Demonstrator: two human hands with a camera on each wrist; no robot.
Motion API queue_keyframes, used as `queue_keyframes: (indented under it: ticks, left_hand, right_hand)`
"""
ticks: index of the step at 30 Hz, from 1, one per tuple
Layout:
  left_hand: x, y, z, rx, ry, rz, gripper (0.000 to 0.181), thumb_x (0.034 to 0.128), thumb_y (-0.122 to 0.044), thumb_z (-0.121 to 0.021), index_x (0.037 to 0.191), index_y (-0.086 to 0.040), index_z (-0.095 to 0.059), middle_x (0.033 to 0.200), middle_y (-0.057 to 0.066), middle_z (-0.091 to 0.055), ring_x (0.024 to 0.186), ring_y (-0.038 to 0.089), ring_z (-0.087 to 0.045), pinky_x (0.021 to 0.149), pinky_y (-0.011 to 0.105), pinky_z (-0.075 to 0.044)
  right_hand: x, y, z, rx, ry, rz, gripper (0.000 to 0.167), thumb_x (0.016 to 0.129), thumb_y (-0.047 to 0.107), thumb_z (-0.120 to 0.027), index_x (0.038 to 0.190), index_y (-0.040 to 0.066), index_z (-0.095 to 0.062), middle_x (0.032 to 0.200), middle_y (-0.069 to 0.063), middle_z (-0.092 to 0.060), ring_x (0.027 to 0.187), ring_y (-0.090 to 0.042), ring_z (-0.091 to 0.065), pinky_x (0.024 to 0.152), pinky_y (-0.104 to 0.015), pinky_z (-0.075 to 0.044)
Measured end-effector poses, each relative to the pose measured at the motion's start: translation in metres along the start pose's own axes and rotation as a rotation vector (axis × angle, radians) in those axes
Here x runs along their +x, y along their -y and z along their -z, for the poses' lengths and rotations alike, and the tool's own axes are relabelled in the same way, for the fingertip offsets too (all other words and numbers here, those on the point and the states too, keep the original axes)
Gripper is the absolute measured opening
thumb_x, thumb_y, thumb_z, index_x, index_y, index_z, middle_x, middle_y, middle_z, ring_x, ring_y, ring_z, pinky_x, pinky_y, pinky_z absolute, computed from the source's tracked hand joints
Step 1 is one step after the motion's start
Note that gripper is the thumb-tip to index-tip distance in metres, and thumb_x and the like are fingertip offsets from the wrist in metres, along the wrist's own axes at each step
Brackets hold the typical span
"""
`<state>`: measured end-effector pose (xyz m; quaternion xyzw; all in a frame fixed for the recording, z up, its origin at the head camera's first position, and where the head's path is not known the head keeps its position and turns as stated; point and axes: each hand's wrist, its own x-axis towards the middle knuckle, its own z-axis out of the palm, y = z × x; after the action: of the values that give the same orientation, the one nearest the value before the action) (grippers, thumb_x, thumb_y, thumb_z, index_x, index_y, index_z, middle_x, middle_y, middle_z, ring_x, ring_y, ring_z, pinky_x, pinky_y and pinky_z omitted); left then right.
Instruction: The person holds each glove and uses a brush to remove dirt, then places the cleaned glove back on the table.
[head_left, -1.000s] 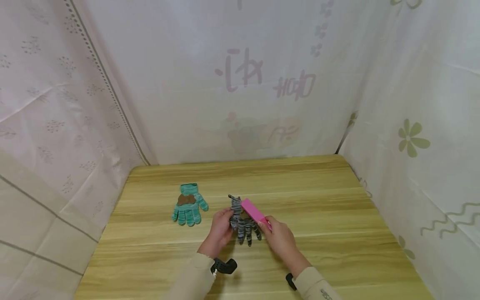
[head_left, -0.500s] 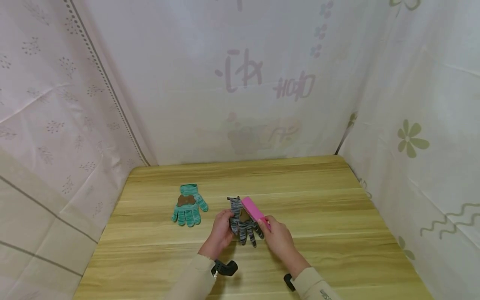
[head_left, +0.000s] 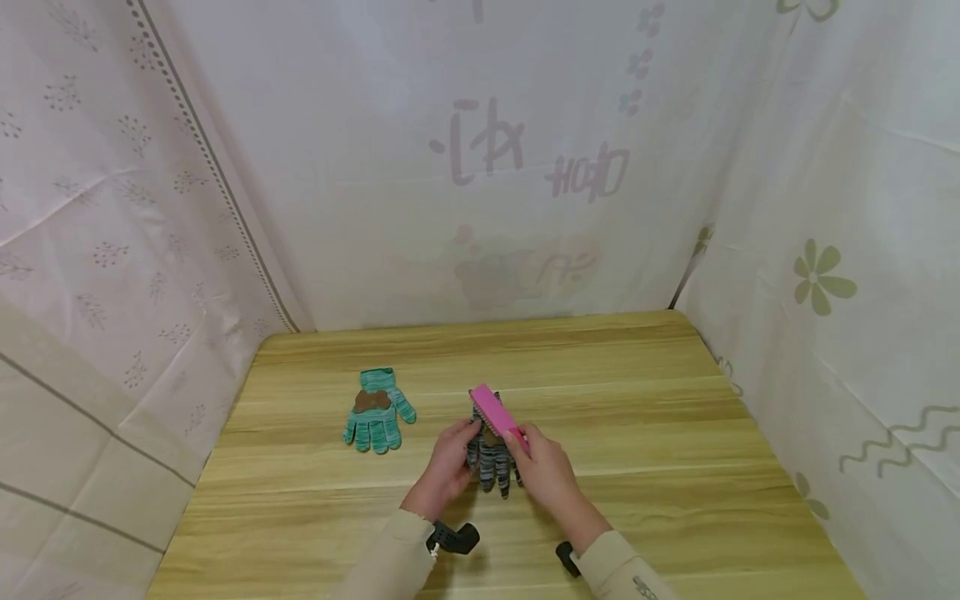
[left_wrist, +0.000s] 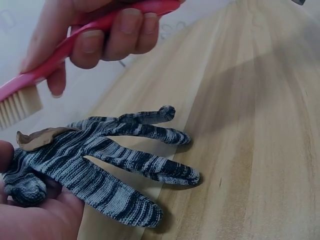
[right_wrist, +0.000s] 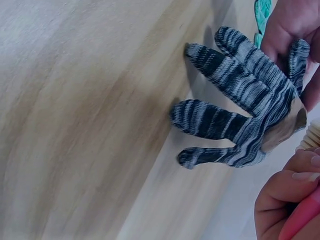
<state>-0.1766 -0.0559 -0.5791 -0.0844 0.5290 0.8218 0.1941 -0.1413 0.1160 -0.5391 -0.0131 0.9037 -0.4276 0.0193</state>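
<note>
A black-and-grey striped knit glove (head_left: 487,477) is gripped at its side by my left hand (head_left: 444,471), thumb above and fingers beneath. The glove's fingers spread over the table in the left wrist view, and a brown patch (left_wrist: 45,138) on its back curls up at the edge. My right hand (head_left: 546,475) grips the handle of a pink brush (head_left: 495,412) slanting over the glove's cuff and patch. Pale bristles (left_wrist: 19,107) face down towards the glove; whether they touch it I cannot tell. The brush hides part of the cuff.
A green striped glove (head_left: 378,432) with a brown patch lies flat on the wooden table (head_left: 637,417), left of the hands. Pale patterned cloth (head_left: 360,208) hangs behind the table and along both sides. Each wrist carries a black camera strap (head_left: 453,538).
My right hand has moved the brush left and slightly away from me, from the glove's right edge to over its middle and cuff. The green glove stays put.
</note>
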Motion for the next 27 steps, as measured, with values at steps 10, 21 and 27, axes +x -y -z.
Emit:
queue_keyframes:
  ticks: [10,21,27]
  left_hand:
    - [-0.002,0.003,-0.004,0.132,-0.030,0.022,0.039,0.1082,-0.034,-0.048,0.129,-0.004,-0.061,0.142,0.010,-0.051,0.126,0.022,-0.045,0.094,0.036,-0.041]
    - [-0.002,0.000,-0.012,0.145,-0.079,0.020,0.034,0.1101,-0.032,-0.042,0.117,-0.004,-0.060,0.140,0.011,-0.044,0.119,0.020,-0.038,0.092,0.032,-0.038]
    - [-0.002,0.002,-0.013,0.102,-0.117,0.012,0.042,0.1109,-0.029,-0.039,0.138,0.001,-0.052,0.151,0.014,-0.036,0.107,0.015,-0.038,0.072,0.022,-0.037]
  right_hand:
    - [0.003,0.007,-0.003,-0.025,0.003,0.005,0.038,0.106,0.040,-0.052,0.119,0.007,-0.063,0.067,0.001,-0.045,0.057,-0.014,-0.041,0.052,-0.028,-0.034]
    - [0.002,-0.001,-0.006,-0.091,0.023,0.004,0.030,0.104,0.034,-0.056,0.117,0.008,-0.063,0.065,0.002,-0.045,0.055,-0.013,-0.041,0.050,-0.028,-0.033]
    - [0.001,-0.003,-0.005,-0.113,0.031,0.002,0.029,0.104,0.036,-0.057,0.112,0.009,-0.062,0.065,0.002,-0.045,0.053,-0.012,-0.040,0.048,-0.026,-0.033]
